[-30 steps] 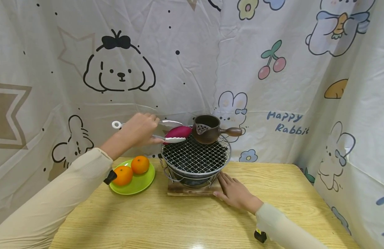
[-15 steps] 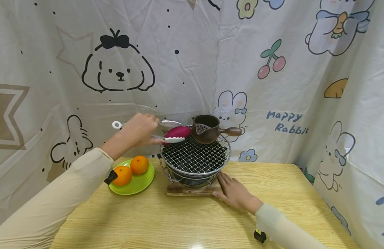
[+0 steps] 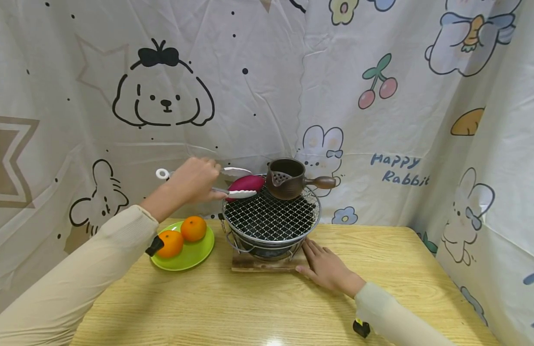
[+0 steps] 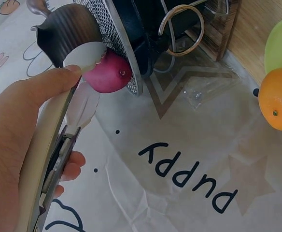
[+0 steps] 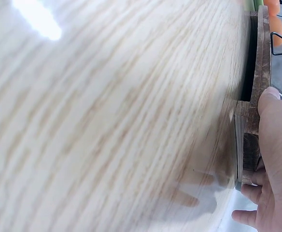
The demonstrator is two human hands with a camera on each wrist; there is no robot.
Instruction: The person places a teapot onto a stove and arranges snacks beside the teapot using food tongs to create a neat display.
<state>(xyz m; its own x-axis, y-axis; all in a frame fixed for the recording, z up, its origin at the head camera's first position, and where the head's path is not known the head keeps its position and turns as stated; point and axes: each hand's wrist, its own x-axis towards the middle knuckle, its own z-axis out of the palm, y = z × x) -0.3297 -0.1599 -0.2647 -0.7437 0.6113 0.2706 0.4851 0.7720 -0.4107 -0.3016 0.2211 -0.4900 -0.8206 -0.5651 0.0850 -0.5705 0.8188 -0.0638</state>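
Head view, nearest first: the right hand (image 3: 327, 269) lies flat and relaxed on the pale, wood-grained table (image 3: 249, 312), fingers straight, their tips touching the right end of the dark wooden board (image 3: 258, 263) under the grill; it grasps nothing. Toward the table's left edge, a glossy green plate (image 3: 193, 254) carries two round, dimpled oranges (image 3: 193, 228). On the board stands the small round grill (image 3: 271, 221), black-bodied, topped with a fine wire mesh inside a metal rim.

At the mesh's far left rim the left hand (image 3: 191, 182) squeezes a pair of tongs (image 3: 238, 193), metal arms with smooth white tips, and those tips clamp a purple sweet potato (image 3: 247, 183). It is smooth, matte and spindle-shaped. Its long axis runs left to right, roughly in line with the tongs, and it extends from the grip toward the grill's middle, over the rim. The left hand is plainly the nearer one. Just beside its right end, on the mesh's far edge, sits a dark brown ribbed clay pot (image 3: 286, 179) with a wooden side handle pointing right. A cartoon-printed cloth (image 3: 379, 96) hangs behind.
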